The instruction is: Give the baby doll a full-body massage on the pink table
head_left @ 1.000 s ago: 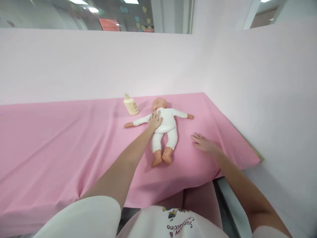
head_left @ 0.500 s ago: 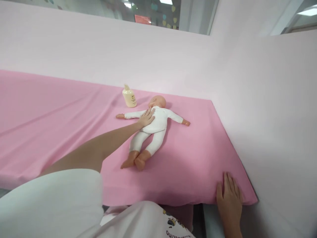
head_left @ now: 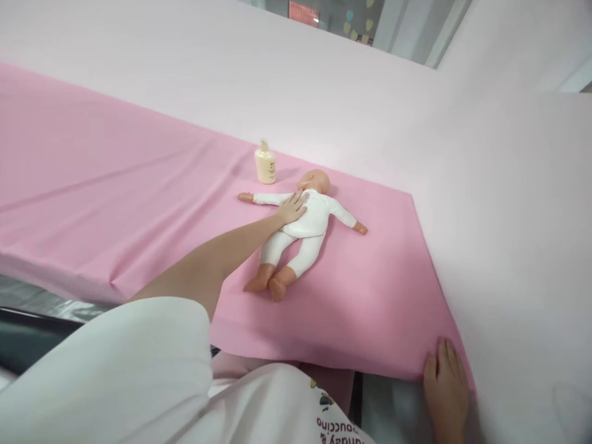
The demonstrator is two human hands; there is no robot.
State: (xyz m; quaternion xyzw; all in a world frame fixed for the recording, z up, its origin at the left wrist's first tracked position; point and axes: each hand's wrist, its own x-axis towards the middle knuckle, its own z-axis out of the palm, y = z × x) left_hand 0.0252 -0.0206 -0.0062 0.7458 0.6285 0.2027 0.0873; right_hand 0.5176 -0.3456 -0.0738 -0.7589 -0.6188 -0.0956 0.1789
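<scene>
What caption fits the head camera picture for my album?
Left hand flat on the white-suited baby doll lying on the pink cloth, right hand at its near corner.

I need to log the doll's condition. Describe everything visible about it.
The doll is a bald baby figure that looks like plastic, dressed in a white one-piece suit with bare hands and feet. It lies face up on the pink sheet, arms spread wide, legs together toward the near edge. The left hand rests flat on its chest. A cream bottle stands apart, beyond its outstretched arm.
</scene>
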